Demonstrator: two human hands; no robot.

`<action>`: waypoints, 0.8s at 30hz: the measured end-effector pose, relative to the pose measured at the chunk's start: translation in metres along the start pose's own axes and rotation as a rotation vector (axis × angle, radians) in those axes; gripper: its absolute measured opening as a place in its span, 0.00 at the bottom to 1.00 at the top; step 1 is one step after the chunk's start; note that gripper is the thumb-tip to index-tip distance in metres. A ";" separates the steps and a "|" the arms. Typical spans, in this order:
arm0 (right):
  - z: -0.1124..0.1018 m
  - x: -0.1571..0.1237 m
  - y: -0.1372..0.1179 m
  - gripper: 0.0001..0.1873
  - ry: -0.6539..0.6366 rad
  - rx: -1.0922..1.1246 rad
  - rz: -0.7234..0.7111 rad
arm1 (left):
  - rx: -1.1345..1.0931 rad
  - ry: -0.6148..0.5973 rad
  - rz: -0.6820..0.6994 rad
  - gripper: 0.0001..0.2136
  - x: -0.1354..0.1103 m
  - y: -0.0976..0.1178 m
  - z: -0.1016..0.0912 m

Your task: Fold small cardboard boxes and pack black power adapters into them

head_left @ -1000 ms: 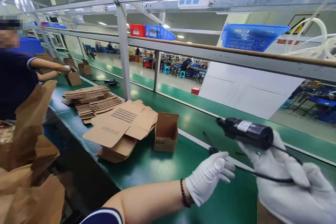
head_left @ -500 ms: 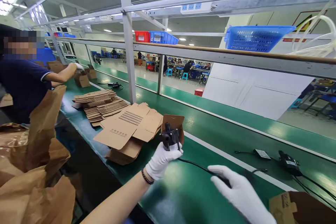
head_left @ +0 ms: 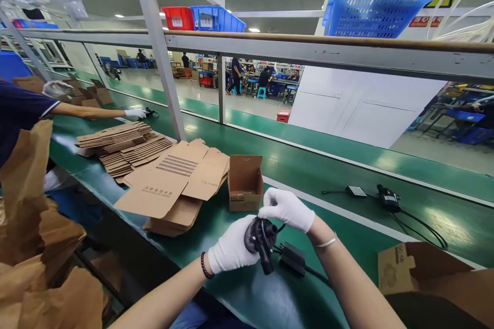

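My left hand [head_left: 235, 247], in a white glove, is wrapped round a small black water pump [head_left: 262, 239] with its pipe stub pointing down. Just above it, my gloved right hand [head_left: 287, 209] is closed, fingertips pinched on the pump's black cable, which is mostly hidden there. Below my right wrist lies a black rectangular connector block [head_left: 292, 258] with a thick cord running off under my forearm. Directly beyond my hands stands a small open cardboard box [head_left: 246, 202], its lid flap raised.
Flattened printed cartons [head_left: 165, 180] and a carton stack [head_left: 123, 146] lie on the left of the green bench [head_left: 216, 262]. Another corded pump [head_left: 388, 198] rests at right, near an open box [head_left: 397, 267]. A co-worker's gloved hand [head_left: 135, 113] reaches in from far left.
My left hand has lowered and turned the pump. My right hand has moved left from the cord to the pump. The co-worker's arm now stretches toward a black item on the bench.
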State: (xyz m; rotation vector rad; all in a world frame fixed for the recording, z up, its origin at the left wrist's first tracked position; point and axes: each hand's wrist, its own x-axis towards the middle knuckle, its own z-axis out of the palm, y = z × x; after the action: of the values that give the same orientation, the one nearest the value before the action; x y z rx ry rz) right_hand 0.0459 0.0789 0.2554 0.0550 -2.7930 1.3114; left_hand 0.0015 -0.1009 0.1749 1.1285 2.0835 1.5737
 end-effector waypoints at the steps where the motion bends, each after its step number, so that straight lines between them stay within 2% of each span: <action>1: 0.007 -0.003 0.005 0.14 0.071 0.005 0.005 | -0.017 0.115 0.013 0.15 0.001 -0.007 0.005; 3: 0.025 -0.015 0.009 0.14 0.183 -0.022 -0.021 | -0.024 0.340 -0.002 0.17 0.005 -0.016 0.014; 4: 0.035 -0.021 0.008 0.18 0.214 -0.059 -0.035 | -0.024 0.427 -0.008 0.18 0.008 -0.017 0.018; 7: 0.058 -0.036 0.006 0.39 0.264 -0.260 -0.005 | -0.058 0.582 0.018 0.18 0.020 -0.012 0.025; 8: 0.060 -0.037 0.006 0.41 0.289 -0.328 0.013 | -0.074 0.592 0.035 0.15 0.024 -0.011 0.025; 10: 0.053 -0.036 0.009 0.35 0.349 -0.406 0.011 | -0.045 0.562 0.094 0.16 0.028 -0.013 0.023; 12: 0.033 -0.027 0.011 0.30 0.386 -0.433 -0.039 | 0.060 0.573 0.187 0.30 0.028 -0.027 0.018; 14: 0.007 -0.012 0.011 0.29 0.381 -0.467 -0.093 | 0.168 0.633 0.238 0.45 0.024 -0.052 0.012; 16: -0.014 0.011 0.006 0.30 0.314 -0.539 -0.126 | 0.172 0.684 0.159 0.50 0.022 -0.080 0.007; 19: -0.026 0.056 -0.003 0.32 0.143 -0.672 -0.140 | 0.061 0.612 -0.051 0.51 0.026 -0.114 0.001; 21: -0.025 0.084 -0.009 0.32 -0.014 -0.760 -0.141 | 0.007 0.536 -0.121 0.53 0.035 -0.125 -0.006; 24: -0.021 0.110 -0.016 0.32 -0.280 -0.870 -0.122 | -0.078 0.387 -0.076 0.57 0.050 -0.129 -0.019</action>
State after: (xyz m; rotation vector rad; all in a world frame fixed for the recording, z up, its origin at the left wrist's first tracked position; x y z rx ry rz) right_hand -0.0623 0.0843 0.2882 0.3770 -3.2497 -0.0110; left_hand -0.0952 -0.0895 0.0748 0.7528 2.2401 1.9412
